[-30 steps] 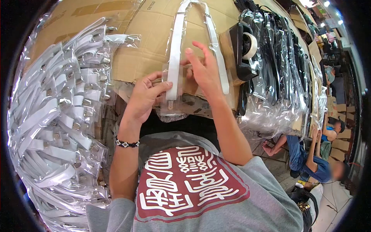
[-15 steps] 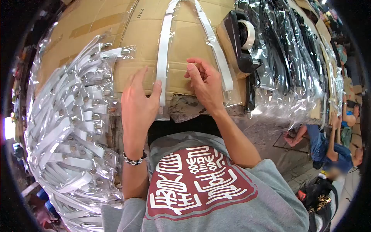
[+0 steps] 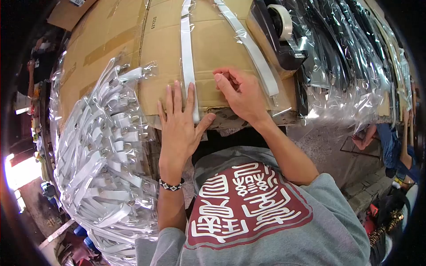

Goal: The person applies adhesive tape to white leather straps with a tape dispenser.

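A white strap (image 3: 187,57) in a clear plastic sleeve runs up the cardboard, with a second white length (image 3: 257,55) slanting down on the right. My left hand (image 3: 179,126) lies palm down at the cardboard's near edge, fingers spread, its index finger touching the left length. Between the two lengths is my right hand (image 3: 246,95), with the fingers curled in and the thumb close to the blurred index finger. Whatever may be in that pinch is too small or hidden to make out.
Cardboard (image 3: 162,48) covers the work surface. A black tape dispenser (image 3: 290,57) stands at the right, beside a row of black straps in plastic (image 3: 330,57). Many bagged white straps (image 3: 102,164) hang in a heap at the left. A person's arm (image 3: 364,138) shows far right.
My left hand has flattened onto the cardboard and strap, fingers spread wider. My right hand stays curled between the lengths. The view has shifted, so the surroundings sit differently.
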`<state>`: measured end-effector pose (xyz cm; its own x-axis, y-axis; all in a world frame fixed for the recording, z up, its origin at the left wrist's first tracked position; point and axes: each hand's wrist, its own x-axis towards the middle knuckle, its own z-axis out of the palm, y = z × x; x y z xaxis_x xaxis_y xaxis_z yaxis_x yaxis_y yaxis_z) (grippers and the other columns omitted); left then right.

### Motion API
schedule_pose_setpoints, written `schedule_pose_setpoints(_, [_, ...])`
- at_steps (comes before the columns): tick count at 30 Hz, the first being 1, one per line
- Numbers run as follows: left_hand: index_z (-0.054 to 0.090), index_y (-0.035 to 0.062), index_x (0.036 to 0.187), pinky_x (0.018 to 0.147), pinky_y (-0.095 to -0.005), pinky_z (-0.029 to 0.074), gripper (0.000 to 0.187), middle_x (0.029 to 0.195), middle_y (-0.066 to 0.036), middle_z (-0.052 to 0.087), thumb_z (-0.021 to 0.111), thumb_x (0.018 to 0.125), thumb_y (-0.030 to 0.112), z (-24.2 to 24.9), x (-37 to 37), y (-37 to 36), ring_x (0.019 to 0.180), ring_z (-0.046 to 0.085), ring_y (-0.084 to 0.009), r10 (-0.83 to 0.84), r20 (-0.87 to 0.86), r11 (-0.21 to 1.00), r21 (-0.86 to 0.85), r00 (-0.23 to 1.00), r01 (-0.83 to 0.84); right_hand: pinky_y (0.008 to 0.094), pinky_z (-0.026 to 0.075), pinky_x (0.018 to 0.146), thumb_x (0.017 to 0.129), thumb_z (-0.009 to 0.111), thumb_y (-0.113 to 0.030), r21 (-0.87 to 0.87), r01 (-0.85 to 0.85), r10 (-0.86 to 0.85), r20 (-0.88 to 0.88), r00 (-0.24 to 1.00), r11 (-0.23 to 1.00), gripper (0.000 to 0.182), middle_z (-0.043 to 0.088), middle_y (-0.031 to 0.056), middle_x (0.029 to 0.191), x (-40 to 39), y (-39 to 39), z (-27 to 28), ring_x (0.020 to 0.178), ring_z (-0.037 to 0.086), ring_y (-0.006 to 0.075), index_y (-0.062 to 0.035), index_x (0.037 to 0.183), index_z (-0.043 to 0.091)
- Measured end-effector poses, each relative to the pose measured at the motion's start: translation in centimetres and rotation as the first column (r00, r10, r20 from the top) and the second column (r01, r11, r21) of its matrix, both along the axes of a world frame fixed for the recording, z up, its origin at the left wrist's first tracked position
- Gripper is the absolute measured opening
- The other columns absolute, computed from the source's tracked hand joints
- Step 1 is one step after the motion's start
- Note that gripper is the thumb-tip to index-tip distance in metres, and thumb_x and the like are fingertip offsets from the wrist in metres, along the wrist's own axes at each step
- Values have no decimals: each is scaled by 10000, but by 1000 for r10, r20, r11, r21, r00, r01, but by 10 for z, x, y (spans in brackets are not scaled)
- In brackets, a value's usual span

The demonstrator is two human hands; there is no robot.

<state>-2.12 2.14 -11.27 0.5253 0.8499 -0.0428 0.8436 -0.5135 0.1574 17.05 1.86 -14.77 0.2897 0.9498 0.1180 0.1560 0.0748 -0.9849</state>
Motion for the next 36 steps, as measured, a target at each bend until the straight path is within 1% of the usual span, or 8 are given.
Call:
schedule_pose_setpoints(9, [301, 129, 1586, 1206, -591, 130, 860, 1635, -245, 188, 475, 941, 670, 8, 6, 0, 1516, 161, -412, 63, 231, 998, -39, 971, -56, 325, 457, 555, 944, 645, -162, 32, -2, 1, 41, 999, 999, 201, 634, 108, 692, 0, 1, -1, 580, 576, 175, 26, 1008, 680])
schedule_pose_setpoints(18, [381, 108, 1550, 1209, -581, 109, 817, 1617, -285, 202, 458, 958, 665, 13, 5, 10, 1506, 178, -430, 55, 113, 990, -136, 992, -39, 352, 467, 567, 947, 630, -166, 21, -12, 11, 50, 999, 1000, 206, 659, 143, 726, 2, -1, 7, 609, 619, 219, 21, 1015, 681])
schedule_pose_setpoints(21, [407, 95, 1534, 1213, -546, 153, 798, 1620, -280, 202, 497, 957, 639, 24, 7, 14, 1501, 204, -428, 82, 186, 978, -202, 979, -43, 265, 449, 562, 975, 628, -164, -7, -37, 38, 65, 997, 999, 212, 654, 55, 724, 4, -2, 7, 623, 575, 90, 21, 1064, 681])
schedule_pose_setpoints(24, [394, 89, 1538, 1205, -501, 214, 757, 1621, -270, 215, 563, 968, 558, 39, 10, 24, 1493, 235, -421, 154, 353, 960, -276, 923, -54, 270, 439, 548, 975, 627, -167, 82, -12, 5, 87, 996, 997, 217, 642, 49, 706, 4, 0, 0, 606, 557, 89, 26, 1057, 684])
schedule_pose_setpoints(27, [451, 64, 1497, 1174, -467, 299, 683, 1558, -284, 351, 622, 968, 461, 50, 12, 44, 1453, 340, -413, 147, 363, 982, -167, 920, -91, 268, 429, 533, 973, 631, -167, 28, -6, 5, 32, 999, 1000, 215, 625, 39, 682, 4, -2, 4, 589, 539, 79, 29, 1043, 689])
schedule_pose_setpoints(30, [539, 41, 1426, 1116, -436, 382, 605, 1409, -277, 542, 647, 956, 408, 52, 17, 95, 1347, 502, -368, 149, 449, 988, -103, 881, -114, 347, 467, 573, 963, 620, -181, -30, -15, 15, 2, 1000, 999, 233, 649, 142, 695, 5, -3, 11, 587, 607, 211, 37, 1008, 689])
schedule_pose_setpoints(32, [617, 20, 1338, 1015, -394, 469, 528, 1237, -235, 670, 659, 941, 366, 42, 26, 152, 1170, 636, -310, 261, 583, 964, -197, 769, -178, 344, 468, 575, 964, 618, -180, -14, -20, 20, -8, 1000, 1000, 235, 650, 139, 694, 5, -4, 9, 589, 608, 208, 39, 1010, 688])
schedule_pose_setpoints(36, [674, -35, 1225, 914, -379, 517, 487, 1138, -211, 717, 651, 911, 337, 22, 61, 268, 1023, 696, -296, 301, 641, 953, -223, 706, -203, 341, 472, 578, 965, 614, -174, -28, -24, 24, -16, 1000, 999, 234, 650, 140, 699, 6, -4, 10, 592, 609, 197, 43, 1014, 685])
